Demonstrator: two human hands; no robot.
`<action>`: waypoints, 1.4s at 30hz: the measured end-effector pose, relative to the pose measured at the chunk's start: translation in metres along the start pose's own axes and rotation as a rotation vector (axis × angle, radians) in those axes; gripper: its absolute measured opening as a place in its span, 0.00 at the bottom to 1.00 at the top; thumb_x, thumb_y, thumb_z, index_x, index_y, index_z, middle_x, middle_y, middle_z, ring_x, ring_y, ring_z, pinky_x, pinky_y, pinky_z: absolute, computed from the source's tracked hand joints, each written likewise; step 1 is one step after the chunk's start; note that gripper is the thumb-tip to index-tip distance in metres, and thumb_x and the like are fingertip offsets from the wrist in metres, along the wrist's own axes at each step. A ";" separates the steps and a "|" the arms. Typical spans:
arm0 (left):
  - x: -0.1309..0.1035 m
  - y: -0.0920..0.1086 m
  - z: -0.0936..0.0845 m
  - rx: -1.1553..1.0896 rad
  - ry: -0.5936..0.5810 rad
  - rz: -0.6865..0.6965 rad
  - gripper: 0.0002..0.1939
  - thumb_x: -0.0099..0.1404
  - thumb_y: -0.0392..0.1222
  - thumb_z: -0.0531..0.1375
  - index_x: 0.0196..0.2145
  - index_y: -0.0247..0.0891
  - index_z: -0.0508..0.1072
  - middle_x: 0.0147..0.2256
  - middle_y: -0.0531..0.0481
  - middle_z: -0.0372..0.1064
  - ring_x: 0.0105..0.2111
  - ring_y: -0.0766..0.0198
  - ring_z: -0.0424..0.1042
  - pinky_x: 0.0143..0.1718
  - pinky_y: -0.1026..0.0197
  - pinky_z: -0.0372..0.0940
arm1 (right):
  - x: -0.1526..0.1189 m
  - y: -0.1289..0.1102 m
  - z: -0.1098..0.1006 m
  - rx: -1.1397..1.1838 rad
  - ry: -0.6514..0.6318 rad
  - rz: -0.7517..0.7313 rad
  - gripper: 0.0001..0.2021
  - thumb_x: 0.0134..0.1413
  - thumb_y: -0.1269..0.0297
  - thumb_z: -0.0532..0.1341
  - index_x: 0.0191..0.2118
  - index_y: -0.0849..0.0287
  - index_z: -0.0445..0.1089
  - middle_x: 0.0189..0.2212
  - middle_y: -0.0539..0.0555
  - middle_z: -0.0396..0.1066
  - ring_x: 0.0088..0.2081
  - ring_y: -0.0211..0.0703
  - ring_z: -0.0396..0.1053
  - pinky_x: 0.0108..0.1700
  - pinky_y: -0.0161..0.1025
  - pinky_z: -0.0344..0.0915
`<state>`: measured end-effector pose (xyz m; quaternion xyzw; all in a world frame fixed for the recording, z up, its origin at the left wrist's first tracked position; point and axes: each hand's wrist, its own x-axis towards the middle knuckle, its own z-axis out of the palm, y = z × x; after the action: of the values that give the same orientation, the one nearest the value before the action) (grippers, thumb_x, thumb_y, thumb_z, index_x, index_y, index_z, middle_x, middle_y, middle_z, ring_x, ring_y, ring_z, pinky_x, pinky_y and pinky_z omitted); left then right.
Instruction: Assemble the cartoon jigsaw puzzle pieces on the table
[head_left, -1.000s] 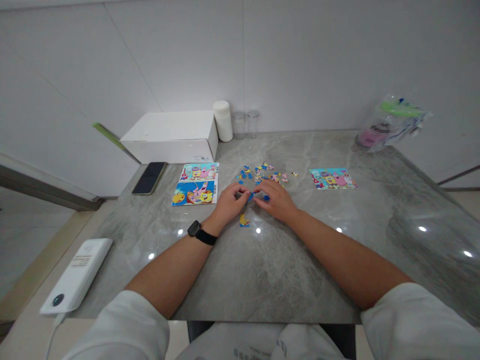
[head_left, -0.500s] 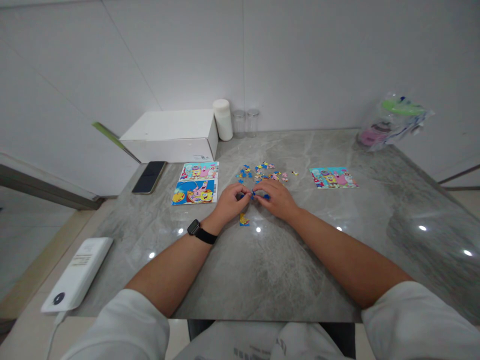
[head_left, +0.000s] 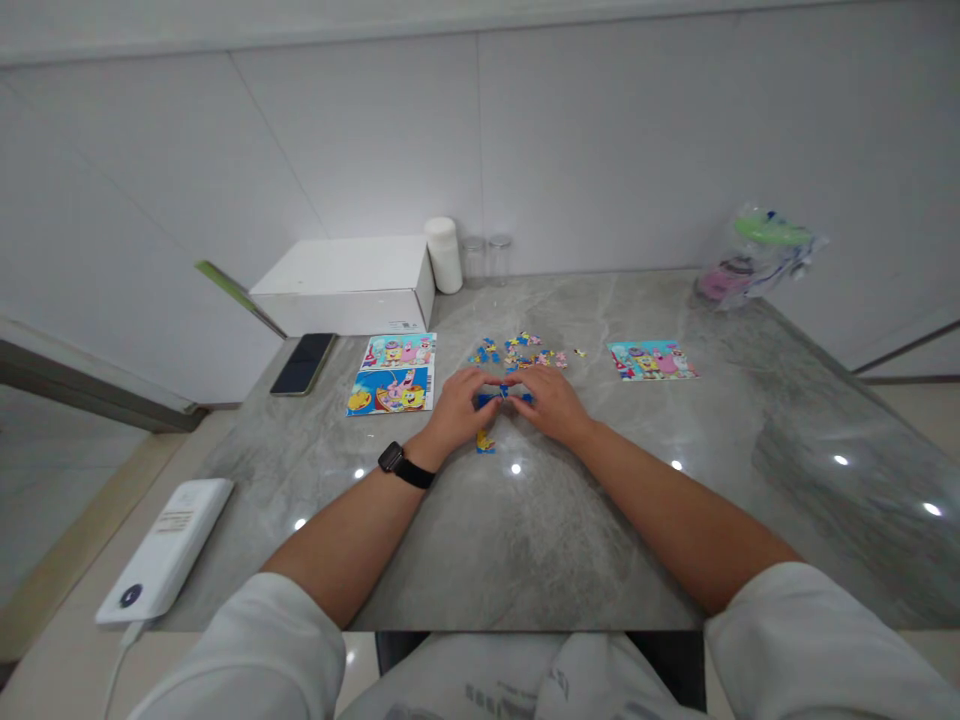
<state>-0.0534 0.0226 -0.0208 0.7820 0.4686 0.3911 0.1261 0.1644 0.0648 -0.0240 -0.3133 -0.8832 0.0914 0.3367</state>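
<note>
My left hand and my right hand meet at the middle of the table, thumbs and fingertips pinched on blue jigsaw puzzle pieces. The pieces form a short blue strip between the hands, partly hidden by the fingers. Just below my left fingertips lies a small yellow-and-blue joined puzzle section. Beyond the hands are loose puzzle pieces, blue ones on the left and pink and yellow ones on the right.
Left of the hands lies a cartoon picture sheet, with a phone beside it. A finished-looking cartoon picture lies right. Behind stand a white box, a white bottle and two glasses. A plastic bag sits far right.
My fingers have shifted on the blue pieces, and more of the blue strip shows between my hands. The whole view has tilted up slightly.
</note>
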 end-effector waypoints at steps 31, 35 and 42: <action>0.027 0.001 0.013 0.176 -0.213 -0.023 0.10 0.65 0.46 0.68 0.44 0.46 0.82 0.50 0.46 0.74 0.53 0.52 0.72 0.60 0.46 0.64 | -0.026 0.038 -0.035 -0.098 -0.215 -0.126 0.11 0.66 0.64 0.64 0.50 0.51 0.80 0.48 0.55 0.80 0.53 0.53 0.70 0.60 0.56 0.61; 0.026 0.001 0.017 0.195 -0.217 -0.011 0.10 0.65 0.45 0.68 0.44 0.46 0.81 0.49 0.45 0.74 0.53 0.50 0.71 0.59 0.44 0.63 | -0.027 0.038 -0.034 -0.090 -0.232 -0.117 0.11 0.66 0.64 0.64 0.50 0.50 0.81 0.47 0.55 0.80 0.52 0.53 0.71 0.59 0.56 0.62; 0.021 0.005 0.020 0.241 -0.219 -0.003 0.10 0.66 0.45 0.66 0.45 0.45 0.80 0.51 0.44 0.74 0.55 0.48 0.69 0.64 0.38 0.57 | -0.025 0.038 -0.035 -0.070 -0.237 -0.113 0.12 0.67 0.63 0.63 0.51 0.49 0.81 0.47 0.55 0.81 0.51 0.52 0.72 0.58 0.56 0.63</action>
<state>-0.0302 0.0408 -0.0212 0.8286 0.4968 0.2445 0.0824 0.2203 0.0775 -0.0254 -0.2614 -0.9358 0.0779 0.2234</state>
